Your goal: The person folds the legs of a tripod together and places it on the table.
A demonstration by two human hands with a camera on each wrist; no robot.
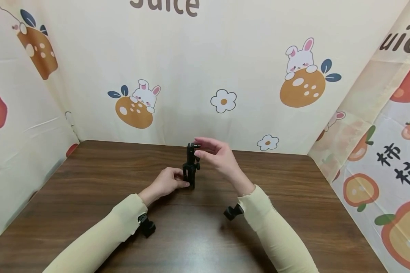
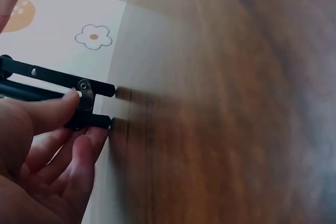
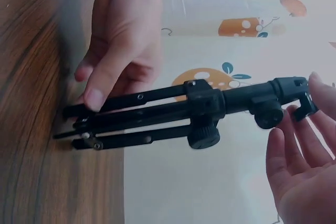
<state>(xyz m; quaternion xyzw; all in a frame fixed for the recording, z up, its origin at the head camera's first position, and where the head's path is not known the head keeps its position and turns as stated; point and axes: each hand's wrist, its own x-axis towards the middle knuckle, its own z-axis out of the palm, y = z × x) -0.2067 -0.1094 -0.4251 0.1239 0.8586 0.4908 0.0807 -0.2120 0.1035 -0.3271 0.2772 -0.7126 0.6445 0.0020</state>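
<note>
A small black mini tripod [image 1: 190, 167] stands upright on the wooden table, its legs folded close together. My left hand [image 1: 167, 182] grips the legs near their feet, with the thumb [image 2: 63, 109] pressed on a leg by a small metal hinge. Up at the top, my right hand [image 1: 218, 155] holds the tripod's head [image 3: 295, 90] between thumb and curled fingers. Two round knobs show on the column, the lower knob [image 3: 203, 137] at the collar and the upper knob [image 3: 268, 114] near my right fingertips. The leg ends sit right at the table surface.
The brown wooden table [image 1: 177, 235] reaches back to a cream curtain [image 1: 191, 76] printed with rabbits, fruit and flowers. More printed cloth [image 1: 389, 159] hangs on the right side. A small black camera [image 1: 147, 226] is strapped under the left wrist, another camera [image 1: 233, 212] under the right.
</note>
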